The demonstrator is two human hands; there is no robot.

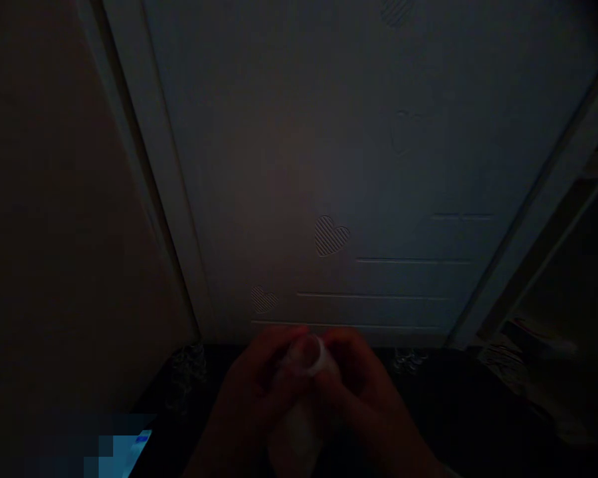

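The room is very dim. Low in the middle of the view, my left hand [259,375] and my right hand [353,375] come together around a small white object [311,355]. Its material is hard to make out in this light. Both hands' fingers close on it and hide much of it. A paler white piece, perhaps cloth or plastic [294,431], hangs below my hands, and I cannot tell if it is part of the same object.
A white panelled door [329,166] with embossed hearts stands ahead, beside a brownish wall [70,199]. Crumpled clear plastic [187,372] lies on a dark surface [478,411]. A pixelated blue patch [124,455] sits at the bottom left.
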